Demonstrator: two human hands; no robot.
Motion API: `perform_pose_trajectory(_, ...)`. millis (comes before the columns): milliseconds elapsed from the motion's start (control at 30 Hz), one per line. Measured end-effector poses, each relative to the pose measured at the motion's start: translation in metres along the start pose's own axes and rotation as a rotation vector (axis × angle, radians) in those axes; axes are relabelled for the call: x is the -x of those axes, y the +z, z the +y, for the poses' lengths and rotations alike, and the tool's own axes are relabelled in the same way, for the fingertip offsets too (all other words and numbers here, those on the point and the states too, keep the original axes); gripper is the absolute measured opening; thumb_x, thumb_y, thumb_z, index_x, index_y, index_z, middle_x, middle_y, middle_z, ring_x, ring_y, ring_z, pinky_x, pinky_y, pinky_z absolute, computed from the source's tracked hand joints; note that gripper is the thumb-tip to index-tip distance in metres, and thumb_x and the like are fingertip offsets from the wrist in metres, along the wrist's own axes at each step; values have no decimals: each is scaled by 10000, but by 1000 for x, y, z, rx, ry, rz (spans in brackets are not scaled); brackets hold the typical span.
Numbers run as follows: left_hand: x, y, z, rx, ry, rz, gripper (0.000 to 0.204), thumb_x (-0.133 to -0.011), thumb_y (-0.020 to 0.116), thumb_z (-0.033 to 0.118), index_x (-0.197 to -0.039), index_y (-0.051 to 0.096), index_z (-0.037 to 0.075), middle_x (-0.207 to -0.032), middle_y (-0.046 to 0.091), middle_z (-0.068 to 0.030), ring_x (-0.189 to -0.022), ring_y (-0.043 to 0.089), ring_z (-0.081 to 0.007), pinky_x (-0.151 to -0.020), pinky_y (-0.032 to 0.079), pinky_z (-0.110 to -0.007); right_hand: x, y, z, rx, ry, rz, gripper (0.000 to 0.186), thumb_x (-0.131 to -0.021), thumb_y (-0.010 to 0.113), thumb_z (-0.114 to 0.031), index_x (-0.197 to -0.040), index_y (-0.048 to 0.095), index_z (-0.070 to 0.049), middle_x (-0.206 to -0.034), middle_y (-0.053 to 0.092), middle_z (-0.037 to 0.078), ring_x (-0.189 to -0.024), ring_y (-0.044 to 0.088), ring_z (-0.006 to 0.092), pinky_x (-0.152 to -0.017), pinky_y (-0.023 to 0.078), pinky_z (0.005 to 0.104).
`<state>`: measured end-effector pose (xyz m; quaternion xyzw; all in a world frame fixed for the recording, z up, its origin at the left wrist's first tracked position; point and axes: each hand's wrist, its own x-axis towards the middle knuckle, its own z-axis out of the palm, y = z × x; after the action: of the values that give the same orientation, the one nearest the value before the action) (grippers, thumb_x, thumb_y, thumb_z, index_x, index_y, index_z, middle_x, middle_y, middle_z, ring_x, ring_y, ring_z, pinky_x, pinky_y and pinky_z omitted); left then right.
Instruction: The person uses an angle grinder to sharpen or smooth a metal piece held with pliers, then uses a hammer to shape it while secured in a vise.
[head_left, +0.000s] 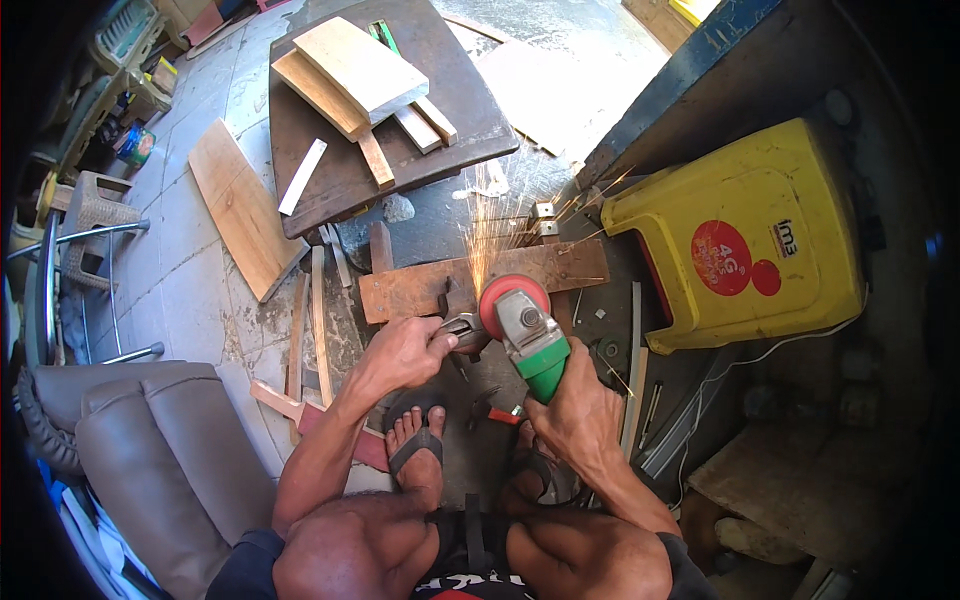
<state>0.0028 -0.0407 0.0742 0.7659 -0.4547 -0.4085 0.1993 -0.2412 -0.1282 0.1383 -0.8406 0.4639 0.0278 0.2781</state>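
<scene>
Nearest the camera, two bare knees (345, 555) fill the lower edge of the frame. Above them, at centre, the left hand (405, 352) has its grip curled firmly around a plier-like metal tool (462, 328); whether that tool clamps a smaller piece, I cannot tell. The right hand (580, 410) wraps fully around the green body of an angle grinder (543, 368), whose red disc (514, 292) sits just right of the metal tool at mid-frame.

For good grinding, light, even pressure and a steady left wrist should serve best, fingers well clear of the disc. Sparks (483, 225) spray toward the upper centre, so eye protection and gloves would be wise; the hands are bare.

Counting outward: one grinder, one metal tool, two sandalled feet (415, 445), one wooden beam (400, 292) behind the disc, two small metal blocks (545, 211) above it. The upper-centre counter (478, 135) bears two wide boards (360, 65) and at least four narrow strips (303, 177). One plank (240, 210) lies upper left; one yellow plastic stool (640, 215), upper right.
</scene>
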Motion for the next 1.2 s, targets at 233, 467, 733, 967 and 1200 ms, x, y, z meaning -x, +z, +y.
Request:
perform_pose_trajectory(233,1,-1,2,-3,2,1,353,-964,631,296,-930,708,-47,-812,674,-305,-817,682,-487,-750,507,-542,0,-2,8,-10,30,40,834,-764,839,-196,-1423,386,40,-1159,644,323,-928,694,537,-787,556,606)
perform_pose_trajectory(467,0,-1,1,1,22,-4,357,-964,636,292,-928,705,-57,-806,672,-306,-805,681,-484,-747,508,-537,-1,-5,14,-22,71,44,802,-790,801,-206,-1424,385,52,-1200,638,352,-953,688,551,-838,549,603)
perform_pose_trajectory(733,2,-4,6,11,-5,-4,362,-967,632,294,-942,709,-59,-799,671,-313,-805,685,-485,-752,511,-535,-8,-6,21,-54,141,106,784,-797,788,-231,-1426,393,21,-1178,666,330,-962,688,548,-857,546,605)
perform_pose_trajectory(967,-1,-7,8,-6,-70,-78,384,-971,621,313,-952,712,-59,-799,669,-315,-807,693,-477,-754,512,-533,4,-1,10,-47,58,16,823,-772,845,-217,-1432,405,1,-1193,647,302,-998,683,526,-836,544,598)
perform_pose_trajectory(1200,-1,-6,8,0,-70,-67,396,-970,621,331,-955,715,-54,-783,669,-301,-787,688,-467,-742,510,-525,1,1,6,-53,19,-43,834,-776,841,-215,-1440,393,15,-1175,647,304,-992,687,520,-823,550,597)
